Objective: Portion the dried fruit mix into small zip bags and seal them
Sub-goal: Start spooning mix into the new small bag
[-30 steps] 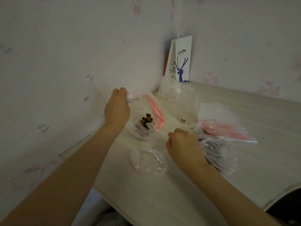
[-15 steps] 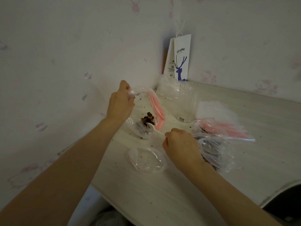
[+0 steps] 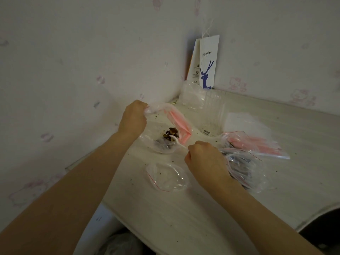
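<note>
My left hand (image 3: 133, 116) grips the rim of a large clear bag with a pink zip strip (image 3: 177, 122), holding its mouth open. Dark dried fruit mix (image 3: 170, 135) lies inside that bag. My right hand (image 3: 204, 159) holds a white plastic spoon (image 3: 179, 143) whose bowl reaches into the fruit. A small clear zip bag with a red line (image 3: 167, 177) lies on the table in front of my right hand, apart from both hands. Small bags with dark fruit (image 3: 242, 166) lie right of my right hand.
A clear plastic cup (image 3: 213, 115) stands behind the bags. A white coffee paper bag (image 3: 207, 61) leans in the wall corner. A stack of pink-striped zip bags (image 3: 257, 142) lies at the right. Crumbs dot the white table (image 3: 184, 218), whose front edge curves near me.
The view shifted slightly. My left hand keeps its grip on the big bag's rim; my right hand with the spoon stays at the fruit, barely moved.
</note>
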